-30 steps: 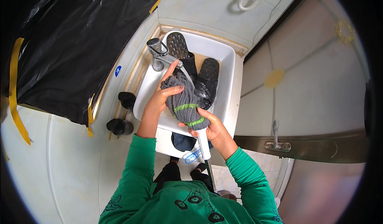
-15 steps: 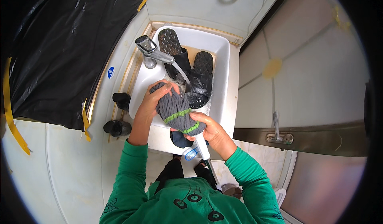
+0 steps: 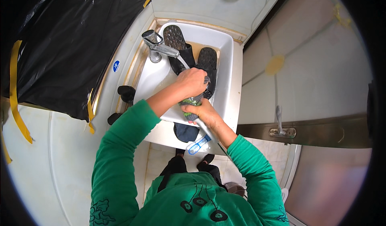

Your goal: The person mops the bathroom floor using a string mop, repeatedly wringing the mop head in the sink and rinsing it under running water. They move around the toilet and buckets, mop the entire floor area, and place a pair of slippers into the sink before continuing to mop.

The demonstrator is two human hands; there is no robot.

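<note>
Over the white sink (image 3: 227, 65) I hold a grey string mop head (image 3: 192, 101) with green bands, under the running tap (image 3: 163, 49). My left hand (image 3: 193, 82) is closed round the far end of its wet strands, hiding much of them. Nearer to me, my right hand (image 3: 207, 113) grips the banded base, where the white mop handle (image 3: 208, 130) runs down toward my body. Beneath and beyond my hands, two black slippers lie in the basin. The left slipper (image 3: 174, 38) is near the tap; the right slipper (image 3: 208, 59) is partly covered by my left hand.
On the sink's front ledge are a dark cloth (image 3: 185, 132) and a blue-and-white brush (image 3: 199, 144). Two dark containers, one a black cup (image 3: 126, 93), stand left of the basin. Black plastic sheeting (image 3: 72, 45) hangs at left; a door handle (image 3: 279, 123) juts out at right.
My left hand has moved right and farther away, turning over to wrap the mop's far end. The mop head has shifted slightly right, into the stream. My right hand keeps its grip on the base.
</note>
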